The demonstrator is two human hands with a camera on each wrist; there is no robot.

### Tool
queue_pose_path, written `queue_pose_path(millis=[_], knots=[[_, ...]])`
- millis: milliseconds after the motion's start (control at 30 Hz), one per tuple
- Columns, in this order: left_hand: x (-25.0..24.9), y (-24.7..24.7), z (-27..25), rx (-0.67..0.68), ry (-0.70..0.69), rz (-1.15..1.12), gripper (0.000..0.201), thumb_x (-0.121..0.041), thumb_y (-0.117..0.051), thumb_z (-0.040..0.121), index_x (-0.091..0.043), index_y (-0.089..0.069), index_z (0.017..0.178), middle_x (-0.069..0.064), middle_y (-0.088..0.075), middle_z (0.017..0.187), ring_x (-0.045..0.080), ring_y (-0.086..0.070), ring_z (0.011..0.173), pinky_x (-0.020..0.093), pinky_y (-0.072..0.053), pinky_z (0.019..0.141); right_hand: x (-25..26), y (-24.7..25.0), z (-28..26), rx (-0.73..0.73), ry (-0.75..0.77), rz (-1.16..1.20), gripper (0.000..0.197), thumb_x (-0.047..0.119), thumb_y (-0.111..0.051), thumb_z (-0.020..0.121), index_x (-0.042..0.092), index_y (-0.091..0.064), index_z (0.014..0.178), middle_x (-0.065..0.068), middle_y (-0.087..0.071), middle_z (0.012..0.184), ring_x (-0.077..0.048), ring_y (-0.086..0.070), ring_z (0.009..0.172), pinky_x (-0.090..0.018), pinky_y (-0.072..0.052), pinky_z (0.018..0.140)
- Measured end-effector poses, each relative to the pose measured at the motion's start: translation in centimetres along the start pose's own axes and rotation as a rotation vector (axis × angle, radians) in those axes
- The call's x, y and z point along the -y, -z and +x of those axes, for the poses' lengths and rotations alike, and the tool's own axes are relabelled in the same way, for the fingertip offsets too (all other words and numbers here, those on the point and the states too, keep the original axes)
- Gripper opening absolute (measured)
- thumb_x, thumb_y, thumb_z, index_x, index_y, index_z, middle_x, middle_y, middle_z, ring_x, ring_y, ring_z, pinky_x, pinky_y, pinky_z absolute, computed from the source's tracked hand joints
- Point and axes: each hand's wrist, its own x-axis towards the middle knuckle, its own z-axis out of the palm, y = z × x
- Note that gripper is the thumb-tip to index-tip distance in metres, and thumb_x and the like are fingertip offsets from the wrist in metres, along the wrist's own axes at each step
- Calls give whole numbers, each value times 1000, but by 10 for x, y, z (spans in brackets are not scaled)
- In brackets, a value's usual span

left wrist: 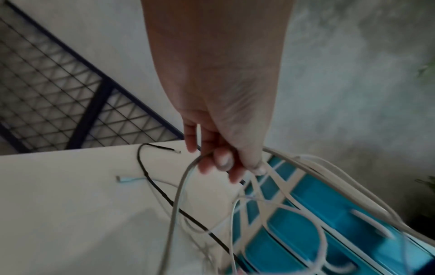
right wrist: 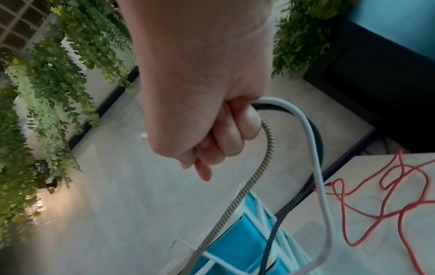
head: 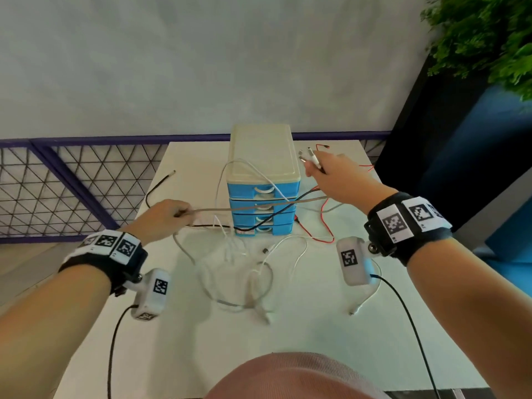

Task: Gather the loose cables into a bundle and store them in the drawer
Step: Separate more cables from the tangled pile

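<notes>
Cables (head: 259, 207) stretched across frame centre before closed drawer unit (head: 263, 180); plug ends clenched in right hand (head: 334, 180), strands pinched by left hand (head: 164, 217); gathering step judged underway; coiling slack, collecting red wire (head: 325, 226) judged needed next

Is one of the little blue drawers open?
No, all four drawers sit flush in the box, with cables stretched across their fronts.
</notes>
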Motion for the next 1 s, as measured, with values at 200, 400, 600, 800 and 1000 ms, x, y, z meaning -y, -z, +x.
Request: queue_pose_path(millis=[200,400,600,800,1000], knots=[[26,11,0,180,198,-82,47,-35,-37,99,-8,-64,72,3,-72,75,20,-66,79,27,-48,67,-16,-1,2,-44,-74,-94,26,31,-34,103,15,-54,102,0,-52,71,-14,-49,57,-25,-38,51],[-47,1,3,260,80,-289,37,-29,-36,101,-6,-57,81,9,-59,61,25,-63,61,34,-54,62,8,-19,2,25,-3,-15,31,37,-33,104,14,-55,101,3,-52,68,-10,-46,54,-21,-34,49],[-125,17,4,167,-200,-472,36,-27,-34,102,-11,-52,75,-11,-36,45,5,-33,39,29,-39,49,45,-33,-4,120,125,349,25,49,-57,91,26,-56,82,10,-53,65,3,-49,52,-9,-35,50],[-155,35,-8,79,-289,-630,38,-36,-33,101,-15,-46,73,-11,-30,49,7,-29,41,25,-38,46,61,-28,-2,110,12,699,38,40,-45,99,16,-54,73,4,-41,55,1,-35,33,-11,-32,37],[-109,8,-20,264,-186,-607,35,-35,-32,100,-13,-45,75,-10,-34,54,15,-39,53,25,-48,60,38,-12,12,-199,-236,1030,39,43,-45,99,21,-45,68,7,-36,49,-6,-29,35,-21,-24,35]])
